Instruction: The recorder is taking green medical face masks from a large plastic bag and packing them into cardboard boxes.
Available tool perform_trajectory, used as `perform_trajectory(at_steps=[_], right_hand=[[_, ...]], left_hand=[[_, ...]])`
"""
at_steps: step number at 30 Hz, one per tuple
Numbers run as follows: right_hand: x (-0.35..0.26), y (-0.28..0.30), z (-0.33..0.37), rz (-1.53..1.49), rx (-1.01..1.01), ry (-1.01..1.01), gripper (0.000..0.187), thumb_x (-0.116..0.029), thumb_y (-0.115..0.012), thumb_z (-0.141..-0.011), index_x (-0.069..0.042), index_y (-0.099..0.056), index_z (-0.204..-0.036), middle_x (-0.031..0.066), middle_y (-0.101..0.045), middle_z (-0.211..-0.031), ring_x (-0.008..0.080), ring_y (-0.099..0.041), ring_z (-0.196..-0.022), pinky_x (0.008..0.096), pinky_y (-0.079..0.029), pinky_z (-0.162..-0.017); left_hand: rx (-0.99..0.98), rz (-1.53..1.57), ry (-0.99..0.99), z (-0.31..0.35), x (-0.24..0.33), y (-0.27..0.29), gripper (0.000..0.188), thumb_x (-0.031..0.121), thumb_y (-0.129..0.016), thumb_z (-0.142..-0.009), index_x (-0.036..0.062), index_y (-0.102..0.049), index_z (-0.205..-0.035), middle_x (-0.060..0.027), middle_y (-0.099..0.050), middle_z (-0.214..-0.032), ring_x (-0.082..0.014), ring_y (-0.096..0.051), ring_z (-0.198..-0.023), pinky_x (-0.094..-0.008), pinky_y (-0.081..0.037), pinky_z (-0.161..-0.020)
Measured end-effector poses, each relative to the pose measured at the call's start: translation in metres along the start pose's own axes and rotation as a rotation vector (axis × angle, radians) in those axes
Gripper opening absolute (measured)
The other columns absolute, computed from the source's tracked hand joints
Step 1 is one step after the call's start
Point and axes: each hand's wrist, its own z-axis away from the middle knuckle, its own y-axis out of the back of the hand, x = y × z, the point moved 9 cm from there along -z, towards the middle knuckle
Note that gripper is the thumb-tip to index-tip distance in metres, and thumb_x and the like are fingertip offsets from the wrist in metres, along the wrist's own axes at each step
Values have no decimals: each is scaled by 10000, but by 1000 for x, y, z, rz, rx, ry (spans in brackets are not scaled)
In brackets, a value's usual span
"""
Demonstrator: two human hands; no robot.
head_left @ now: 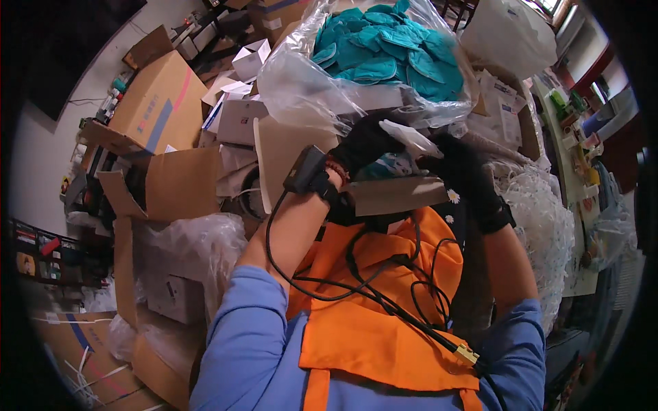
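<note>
In front of my chest, a small white plastic packet is between my two black-gloved hands. The fingers of my left hand close on its left end. My right hand pinches its right end, with the fingertips partly hidden. Just below the packet is an open cardboard box, its near flap towards me. Inside shows a teal and white patterned item, partly covered by the hands. Beyond them, a clear plastic liner holds a heap of teal cloth pieces with rounded edges.
Open brown cartons and small grey-white boxes crowd the left. A plastic-lined carton stands near my left elbow. Clear plastic bags bulge at the right, beside a cluttered long table. Black cables cross my orange apron.
</note>
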Motion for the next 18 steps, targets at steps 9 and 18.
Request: perform_trajectory(at_steps=[9,18], right_hand=[[-33,-4,8,1073,-48,293,161,-213,-542,-923,-101,-644,-978,98,-652,-832,266,-631,-709,353,-480,-608],[-2,-21,15,1111,-168,408,288,-289,-560,-919,-78,-626,-735,132,-622,-659,267,-621,-596,389,-433,-505]], left_hand=[[326,170,-15,-1,1,73,621,105,-817,-677,11,-512,-1210,-141,-549,-1218,-189,-540,-1116,-321,-439,-962],[434,-448,-277,29,24,78,243,174,-572,-906,32,-571,-1105,-131,-602,-1055,-316,-575,-1024,-370,-462,-917]])
